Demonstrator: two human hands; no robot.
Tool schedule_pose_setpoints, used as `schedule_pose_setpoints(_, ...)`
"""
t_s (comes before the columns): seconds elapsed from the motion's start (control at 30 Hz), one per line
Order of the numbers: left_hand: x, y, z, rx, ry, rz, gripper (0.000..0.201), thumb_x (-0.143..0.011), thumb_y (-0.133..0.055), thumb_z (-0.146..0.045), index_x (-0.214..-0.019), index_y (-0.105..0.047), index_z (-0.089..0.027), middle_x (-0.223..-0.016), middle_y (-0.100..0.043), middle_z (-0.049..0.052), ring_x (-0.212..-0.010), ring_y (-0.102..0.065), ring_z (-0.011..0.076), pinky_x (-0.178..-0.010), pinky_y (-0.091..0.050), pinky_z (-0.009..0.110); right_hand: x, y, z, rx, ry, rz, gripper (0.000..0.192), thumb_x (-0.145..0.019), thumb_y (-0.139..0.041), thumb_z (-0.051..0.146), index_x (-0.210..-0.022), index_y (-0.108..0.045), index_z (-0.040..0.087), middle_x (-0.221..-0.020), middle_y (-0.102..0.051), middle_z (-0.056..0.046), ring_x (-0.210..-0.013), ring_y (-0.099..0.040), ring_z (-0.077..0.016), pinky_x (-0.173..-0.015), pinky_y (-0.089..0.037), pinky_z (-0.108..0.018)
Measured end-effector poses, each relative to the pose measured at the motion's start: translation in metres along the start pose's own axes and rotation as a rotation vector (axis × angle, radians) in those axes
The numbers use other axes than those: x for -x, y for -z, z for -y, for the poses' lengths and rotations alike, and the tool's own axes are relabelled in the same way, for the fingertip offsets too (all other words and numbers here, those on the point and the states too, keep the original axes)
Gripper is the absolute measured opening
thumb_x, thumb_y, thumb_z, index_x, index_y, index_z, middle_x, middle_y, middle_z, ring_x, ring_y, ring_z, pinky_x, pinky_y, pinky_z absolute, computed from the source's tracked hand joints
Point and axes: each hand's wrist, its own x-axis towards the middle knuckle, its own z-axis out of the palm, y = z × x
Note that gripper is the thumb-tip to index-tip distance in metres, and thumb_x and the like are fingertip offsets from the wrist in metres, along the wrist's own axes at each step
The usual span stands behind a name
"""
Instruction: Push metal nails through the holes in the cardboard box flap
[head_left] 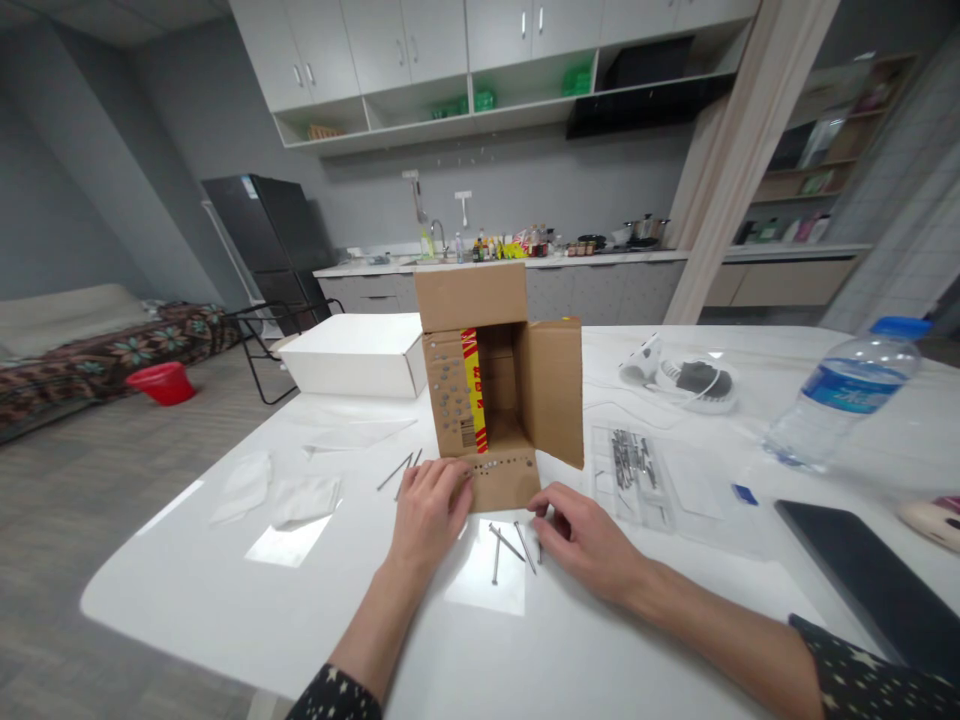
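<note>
Cardboard box (495, 400), open-fronted, nail-studded flaps, left hand (429, 510) pressing lower flap, right hand (581, 537) loose beside nails (510, 545)

Grey walls surround a kitchen counter (525, 262) along the far side, with white cabinets (420, 40) above. A black fridge (270, 245) stands far left, and a patterned sofa (90, 350) lines the left wall on grey wood flooring (90, 470).

Plenty of bare table (225, 600) on the near left, easy to pass through. The open cardboard box (491, 390) blocks the middle, loose nails (506, 545) lie right before it, and a water bottle (844, 405) plus what's probably a nail packet (634, 470) crowd the right.
</note>
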Motion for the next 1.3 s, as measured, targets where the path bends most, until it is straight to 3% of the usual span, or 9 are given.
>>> schedule_pose_setpoints(0.13,0.003,0.005,-0.004,0.074,-0.016,0.091,0.017,-0.086,-0.051,-0.013,-0.098,-0.059,-0.022,-0.101,-0.067,0.005,-0.095,-0.06,0.0198,-0.082,-0.04,0.036,-0.001,0.0,0.0,0.009,-0.005,0.006,0.014,-0.088,-0.05,0.023,-0.096,-0.062,0.02,-0.091,-0.064,-0.003,-0.075,-0.057,-0.0159,-0.068,-0.044,-0.03)
schedule_pose_setpoints(0.27,0.005,0.01,-0.011,0.185,-0.05,0.259,0.026,-0.074,-0.05,-0.01,-0.095,-0.059,-0.021,-0.106,-0.062,0.007,-0.102,-0.057,0.0229,-0.085,-0.04,0.039,0.0,0.0,0.0,0.002,0.002,0.003,0.014,-0.088,-0.05,0.023,-0.095,-0.062,0.02,-0.091,-0.064,-0.004,-0.075,-0.058,-0.0158,-0.068,-0.044,-0.029)
schedule_pose_setpoints(0.4,0.005,0.012,-0.019,0.21,-0.038,0.399,0.021,-0.07,-0.051,-0.011,-0.087,-0.059,-0.021,-0.101,-0.06,0.006,-0.097,-0.054,0.0236,-0.083,-0.04,0.04,0.0,0.0,0.001,-0.002,0.005,0.003,0.014,-0.088,-0.05,0.023,-0.095,-0.062,0.02,-0.091,-0.065,-0.004,-0.075,-0.058,-0.0161,-0.068,-0.045,-0.03)
schedule_pose_setpoints(0.5,0.006,0.01,-0.022,0.197,-0.036,0.441,0.016,-0.072,-0.051,-0.012,-0.083,-0.059,-0.022,-0.098,-0.059,0.006,-0.094,-0.052,0.023,-0.081,-0.04,0.04,0.0,0.0,0.002,-0.003,0.003,0.0,0.015,-0.088,-0.05,0.024,-0.095,-0.062,0.02,-0.092,-0.065,-0.004,-0.075,-0.058,-0.0164,-0.068,-0.045,-0.03)
schedule_pose_setpoints(0.8,0.004,0.01,-0.025,0.184,-0.008,0.485,0.008,-0.077,-0.054,-0.015,-0.081,-0.057,-0.02,-0.094,-0.059,0.005,-0.093,-0.05,0.0229,-0.081,-0.039,0.04,0.0,-0.001,0.0,0.002,0.011,-0.001,0.013,-0.088,-0.05,0.021,-0.095,-0.062,0.02,-0.092,-0.064,-0.003,-0.075,-0.058,-0.0155,-0.068,-0.044,-0.029)
schedule_pose_setpoints(1.03,0.006,0.007,-0.023,0.176,-0.032,0.451,0.006,-0.08,-0.055,-0.015,-0.081,-0.059,-0.021,-0.097,-0.061,0.005,-0.095,-0.052,0.0224,-0.081,-0.04,0.039,0.0,0.0,0.001,-0.001,0.009,0.003,0.013,-0.089,-0.05,0.023,-0.094,-0.062,0.02,-0.092,-0.065,-0.004,-0.076,-0.058,-0.0159,-0.067,-0.044,-0.029)
schedule_pose_setpoints(1.17,0.007,0.003,-0.019,0.168,-0.048,0.381,0.007,-0.088,-0.051,-0.018,-0.086,-0.057,-0.02,-0.097,-0.063,0.005,-0.094,-0.055,0.0203,-0.08,-0.041,0.037,-0.001,0.001,0.002,-0.001,0.006,0.007,0.014,-0.089,-0.05,0.024,-0.095,-0.062,0.02,-0.092,-0.064,-0.004,-0.076,-0.058,-0.0162,-0.068,-0.045,-0.03)
schedule_pose_setpoints(1.3,0.006,0.002,-0.014,0.187,0.001,0.233,0.009,-0.094,-0.047,-0.021,-0.09,-0.055,-0.02,-0.085,-0.065,0.002,-0.081,-0.06,0.0168,-0.077,-0.042,0.034,0.0,0.001,0.002,-0.003,0.009,0.007,0.015,-0.089,-0.049,0.024,-0.095,-0.062,0.02,-0.092,-0.065,-0.004,-0.077,-0.058,-0.0168,-0.068,-0.045,-0.03)
